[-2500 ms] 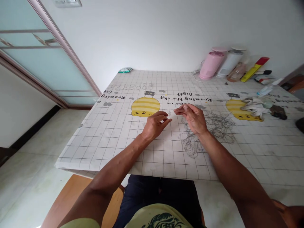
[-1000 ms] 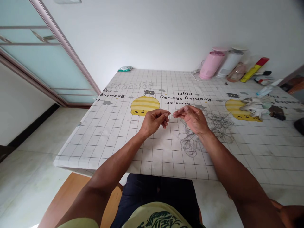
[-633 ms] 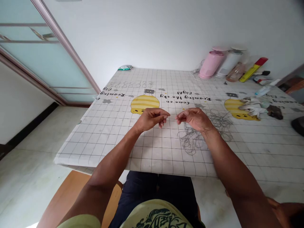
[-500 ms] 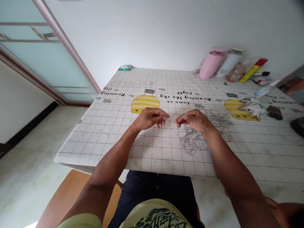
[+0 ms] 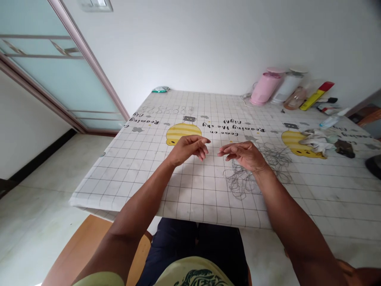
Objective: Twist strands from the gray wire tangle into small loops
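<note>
Tangled grey strands (image 5: 242,184) lie on the grid-printed tablecloth (image 5: 190,206), right of the middle, partly under the right hand (image 5: 244,155). In the head view, the left hand (image 5: 187,149) hovers left of the tangle, and the two hands stand apart over the cloth. Fingers of both hands curl loosely and look half open, but a very fine strand is hard to see, so one cannot tell if they hold anything. The step in hand seems to be separating one strand from the tangle, and the next move seems to call for a new pinch. A second ago the fingertips nearly met; now a wider gap lies between them.
</note>
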`<action>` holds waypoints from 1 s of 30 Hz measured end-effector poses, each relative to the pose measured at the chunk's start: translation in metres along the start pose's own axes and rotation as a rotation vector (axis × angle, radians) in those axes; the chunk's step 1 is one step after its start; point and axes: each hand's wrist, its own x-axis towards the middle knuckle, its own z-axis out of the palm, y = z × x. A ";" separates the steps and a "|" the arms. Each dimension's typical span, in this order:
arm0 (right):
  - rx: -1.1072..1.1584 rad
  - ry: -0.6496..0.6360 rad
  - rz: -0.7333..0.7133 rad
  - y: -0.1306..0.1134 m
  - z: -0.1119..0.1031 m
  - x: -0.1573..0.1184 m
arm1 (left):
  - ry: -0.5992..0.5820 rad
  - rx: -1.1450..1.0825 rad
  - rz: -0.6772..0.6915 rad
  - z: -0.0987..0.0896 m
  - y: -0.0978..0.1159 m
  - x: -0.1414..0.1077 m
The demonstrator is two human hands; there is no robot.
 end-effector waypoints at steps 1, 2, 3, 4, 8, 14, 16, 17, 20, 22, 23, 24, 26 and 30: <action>0.010 0.071 -0.033 0.001 0.001 0.001 | 0.073 -0.040 -0.018 0.000 -0.002 0.002; 0.020 0.136 -0.067 0.001 0.002 0.003 | 0.147 -0.077 -0.042 0.000 -0.004 0.004; 0.026 0.193 -0.100 0.001 0.003 0.004 | 0.212 -0.106 -0.065 0.000 -0.006 0.005; 0.027 0.241 -0.131 0.001 0.004 0.005 | 0.256 -0.127 -0.085 0.002 -0.007 0.006; -0.002 0.329 -0.233 0.000 0.013 0.009 | 0.228 -0.191 -0.101 0.021 -0.009 0.002; -0.105 0.322 -0.254 0.008 0.040 0.013 | 0.255 -0.322 0.037 0.051 -0.015 -0.001; -0.054 0.317 -0.196 0.012 0.047 0.014 | 0.329 -0.341 0.072 0.052 -0.017 0.001; -0.009 0.325 -0.159 0.014 0.050 0.014 | 0.350 -0.346 0.084 0.051 -0.018 0.002; 0.136 0.384 -0.042 0.022 0.055 0.015 | 0.345 -0.329 0.105 0.049 -0.020 0.004; 0.201 0.419 0.023 0.026 0.057 0.016 | 0.332 -0.272 0.122 0.049 -0.021 0.004; 0.221 0.430 0.053 0.028 0.057 0.017 | 0.329 -0.231 0.131 0.049 -0.021 0.004; 0.233 0.441 0.079 0.029 0.058 0.017 | 0.328 -0.187 0.137 0.050 -0.022 0.004; 0.234 0.469 0.111 0.031 0.058 0.018 | 0.335 -0.115 0.135 0.050 -0.023 0.004; 0.165 0.499 0.109 0.031 0.056 0.017 | 0.337 -0.059 0.098 0.047 -0.027 0.005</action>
